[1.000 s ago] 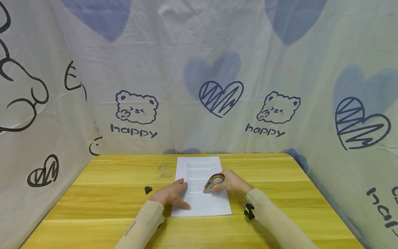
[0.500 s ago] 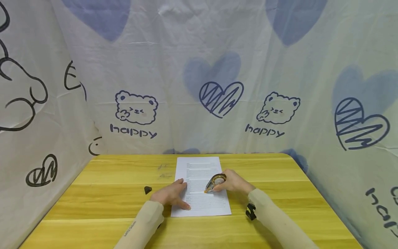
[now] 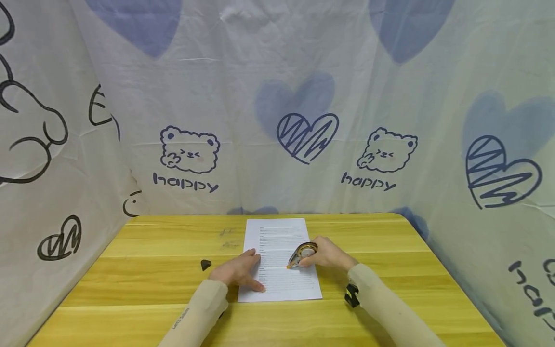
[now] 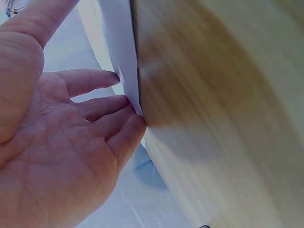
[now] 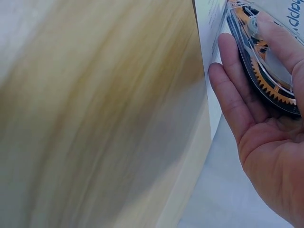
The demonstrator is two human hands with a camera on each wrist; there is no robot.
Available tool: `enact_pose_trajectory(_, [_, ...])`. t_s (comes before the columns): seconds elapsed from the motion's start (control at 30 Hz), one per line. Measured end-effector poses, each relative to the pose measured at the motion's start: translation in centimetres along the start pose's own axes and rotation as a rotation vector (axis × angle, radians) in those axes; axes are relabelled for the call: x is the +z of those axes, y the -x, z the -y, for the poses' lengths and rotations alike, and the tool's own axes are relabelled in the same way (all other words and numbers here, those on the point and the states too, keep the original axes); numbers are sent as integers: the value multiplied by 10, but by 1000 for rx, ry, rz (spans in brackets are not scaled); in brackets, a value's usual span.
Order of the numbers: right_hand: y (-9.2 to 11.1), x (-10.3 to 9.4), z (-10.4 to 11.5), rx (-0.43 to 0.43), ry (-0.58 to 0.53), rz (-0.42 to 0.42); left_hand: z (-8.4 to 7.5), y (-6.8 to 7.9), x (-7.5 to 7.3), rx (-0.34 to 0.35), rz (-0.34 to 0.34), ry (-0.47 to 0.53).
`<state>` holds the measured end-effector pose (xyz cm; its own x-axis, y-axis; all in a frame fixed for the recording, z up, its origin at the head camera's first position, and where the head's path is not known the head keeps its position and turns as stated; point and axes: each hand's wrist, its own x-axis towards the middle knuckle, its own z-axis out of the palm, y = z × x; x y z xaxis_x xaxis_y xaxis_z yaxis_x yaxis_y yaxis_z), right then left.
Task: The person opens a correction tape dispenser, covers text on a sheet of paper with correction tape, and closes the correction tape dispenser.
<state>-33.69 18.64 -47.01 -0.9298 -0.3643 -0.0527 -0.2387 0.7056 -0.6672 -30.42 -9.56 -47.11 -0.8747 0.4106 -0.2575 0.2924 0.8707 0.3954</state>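
Observation:
A printed sheet of paper (image 3: 277, 284) lies on the table in the head view. My left hand (image 3: 236, 270) rests on its left edge with spread fingers; the left wrist view shows the fingertips (image 4: 124, 100) pressing at the paper's edge. My right hand (image 3: 327, 253) grips a correction tape dispenser (image 3: 303, 251) between thumb and fingers, its orange tip angled down onto the lower half of the sheet. A white strip lies across the text at that tip. In the right wrist view the correction tape (image 5: 266, 61) shows a clear case with orange gears inside.
A small black piece (image 3: 205, 264) sits on the wooden table (image 3: 143, 279) left of my left hand. A white curtain (image 3: 260, 96) with hearts and bear drawings hangs behind the table and along both sides.
My right hand has slid the correction tape a little to the right across the paper. The left hand stays in place on the sheet.

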Motion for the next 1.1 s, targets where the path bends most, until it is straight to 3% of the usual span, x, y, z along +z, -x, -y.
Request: enact_pose_trajectory(1.1, [3, -3, -4, 0, 19, -1, 0, -1, 2, 9, -1, -8])
